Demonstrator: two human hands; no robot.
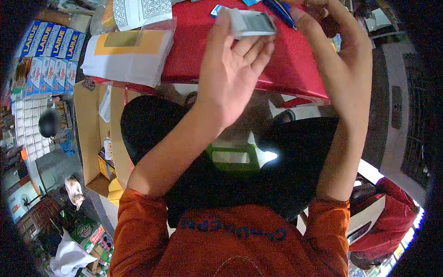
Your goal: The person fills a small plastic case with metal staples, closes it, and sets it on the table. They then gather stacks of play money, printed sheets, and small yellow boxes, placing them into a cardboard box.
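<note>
Basically both hands sit at the top of the frame, over the red surface (295,64). Left hand (230,69) is palm-up toward the camera, fingers (258,51) curled loosely, gripping a small white packet (251,23) at the fingertips. Packet's long axis runs roughly left-right across the frame, tilted a bit down to the right, with a grey printed patch facing the camera.

Right hand (341,51) comes in from the right, just beside the packet's right end; its thumb and fingertips close on a blue item (281,10) at the top edge. Whether that hand also touches the packet can't be told, since the frame edge cuts it off.

So the left hand holds the packet and the right hand is next to its right end; the gap between them is small.

Around it: a stack of white and orange envelopes (129,55) at upper left on the surface, blue LARUE boxes (50,51) at far left, a green box (233,157) at frame centre between the forearms.
</note>
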